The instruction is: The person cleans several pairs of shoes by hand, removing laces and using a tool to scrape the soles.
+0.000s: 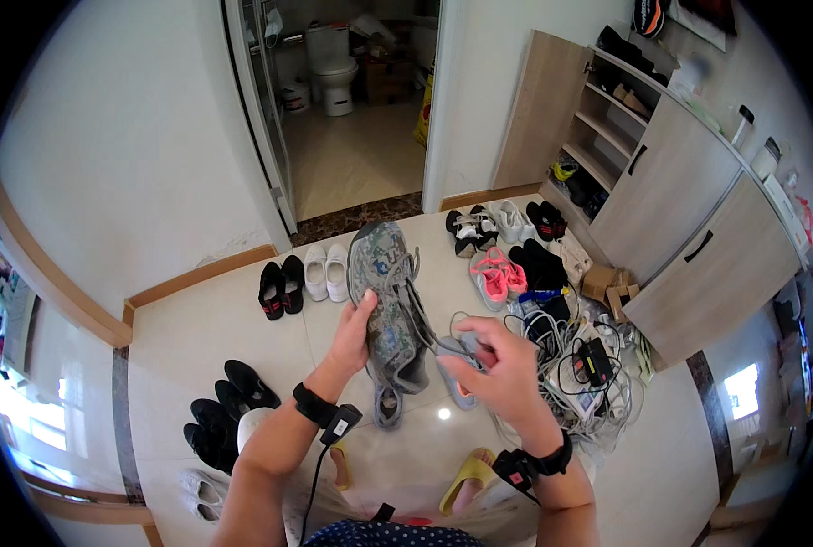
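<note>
A camouflage lace-up sneaker (382,294) is held up in front of me, toe pointing away. My left hand (353,335) grips its left side, with the thumb on the upper. Grey shoelaces (417,314) trail from it to the right, into the curled fingers of my right hand (499,366); the exact grip is partly hidden. Below the sneaker's heel, part of another grey shoe (387,409) shows. A grey shoe with an orange lining (453,383) lies on the floor, partly covered by my right hand.
Black shoes (280,287) and white shoes (326,273) line the wall. More black shoes (225,417) lie at left. Pink-laced sneakers (492,280) and a tangle of cables (584,383) lie at right, before a shoe cabinet (659,184) with one door open. A bathroom doorway (358,164) is ahead.
</note>
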### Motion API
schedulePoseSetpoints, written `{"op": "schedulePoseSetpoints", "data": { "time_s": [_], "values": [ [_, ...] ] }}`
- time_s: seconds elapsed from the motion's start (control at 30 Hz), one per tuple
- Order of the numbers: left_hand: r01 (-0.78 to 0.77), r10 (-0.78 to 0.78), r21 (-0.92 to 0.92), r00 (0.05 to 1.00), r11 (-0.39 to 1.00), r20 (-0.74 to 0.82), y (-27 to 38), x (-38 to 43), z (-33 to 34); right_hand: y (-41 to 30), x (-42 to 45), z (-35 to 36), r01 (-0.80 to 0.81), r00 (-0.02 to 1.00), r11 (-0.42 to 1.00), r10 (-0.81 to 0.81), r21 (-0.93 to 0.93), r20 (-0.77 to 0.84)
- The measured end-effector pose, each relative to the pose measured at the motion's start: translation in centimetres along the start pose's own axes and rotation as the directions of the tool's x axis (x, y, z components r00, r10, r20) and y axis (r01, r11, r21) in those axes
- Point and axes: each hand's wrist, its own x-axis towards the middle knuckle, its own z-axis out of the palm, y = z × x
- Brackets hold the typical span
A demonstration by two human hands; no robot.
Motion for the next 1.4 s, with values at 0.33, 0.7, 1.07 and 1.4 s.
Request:
{"op": "schedulePoseSetpoints", "data": {
  "time_s": [0.33,0.7,1.07,1.4],
  "values": [
    [-0.063,0.064,-0.010,0.969,0.998,0.239,-0.1,-1.9,1.1,3.6,1.7,4.2,0.147,0.970,0.934,-0.200,-0.325,-0.137],
    [-0.063,0.037,0.109,0.974,0.992,0.223,-0.3,-2.5,2.0,4.3,1.6,4.7,0.122,0.980,0.711,-0.198,-0.693,-0.031],
    [0.019,-0.019,-0.015,1.000,1.000,0.012,-0.6,-0.5,-0.1,2.0,1.3,3.2,0.169,0.953,0.964,-0.106,-0.204,0.285],
    [0.060,-0.068,-0.251,0.997,0.966,-0.021,2.6,0.6,-1.9,-2.0,-1.6,-0.4,0.080,0.884,0.996,-0.051,-0.043,0.465]
  ]
}}
